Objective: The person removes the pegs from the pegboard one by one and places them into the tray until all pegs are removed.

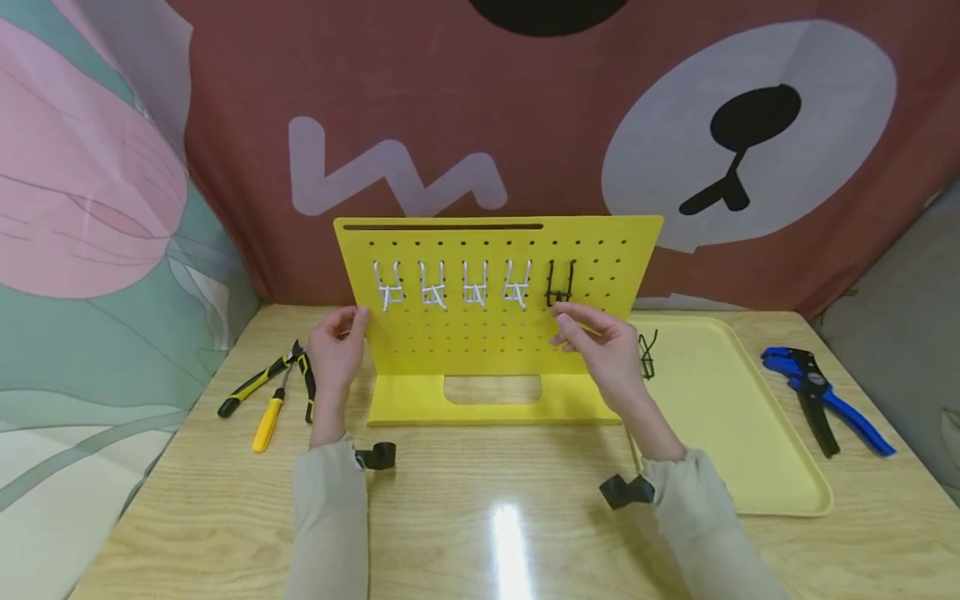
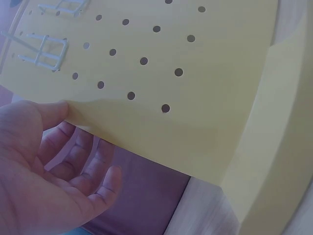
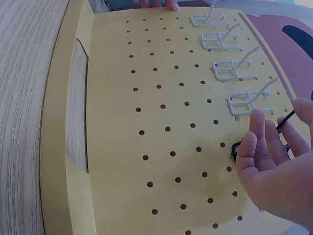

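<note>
- Board [image 1: 480, 363]: stands upright on the counter [image 1: 435, 508], its base toward the person.
- Left hand [image 1: 336, 346]: holds the board's left edge, thumb on the front face, fingers loosely bent behind.
- Right hand [image 1: 611, 354]: thumb and fingers nearly closed, pinching the prong of a black hook [image 1: 559, 293].
- Black hook: against the board's front, at the right end of the row; cannot tell whether it is fully seated.
- White hooks [image 1: 474, 292]: four, in a level row left of the black one.
- Tray [image 1: 750, 450]: right of the board; a second black hook [image 1: 647, 358] lies at its left side.
- Stripper [image 1: 813, 383]: right of the tray.
- Cutters [image 1: 258, 385] and screwdriver [image 1: 268, 423]: beside the left hand.
</note>
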